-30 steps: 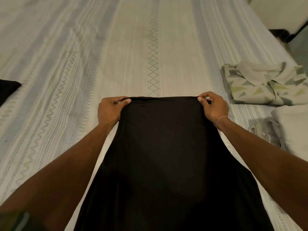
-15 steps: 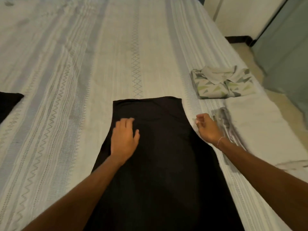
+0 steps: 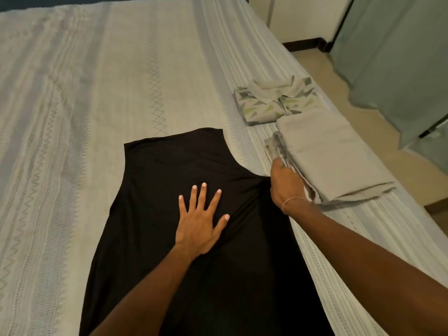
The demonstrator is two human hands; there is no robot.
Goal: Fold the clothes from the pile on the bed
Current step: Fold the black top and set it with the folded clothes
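A long black stretchy garment [image 3: 184, 238] lies spread flat on the bed [image 3: 72, 117], its narrower top end pointing away across the pale striped and zigzag-patterned bedspread, its lower part running out of view at the near edge. The left hand [image 3: 200, 221] rests flat on the middle of it, fingers straight and splayed, its grip released — it is pressing, not holding. The right hand [image 3: 286, 184] sits at the garment's right edge, just where the cloth curves in, fingers curled; I judge it is pinching the black fabric there, though the fingertips are hidden and it is also touching the folded beige cloth [image 3: 329, 161] beside it. Beyond that lies a folded cream shirt with green and grey triangles [image 3: 274, 103], near the bed's right edge. The fold looks barely begun. The risk I see is crowding — if the right side is drawn over, the hand could snag the beige stack and drag it askew or off the bed. The thin fabric could also bunch under the left palm, since faint creases already radiate from it.
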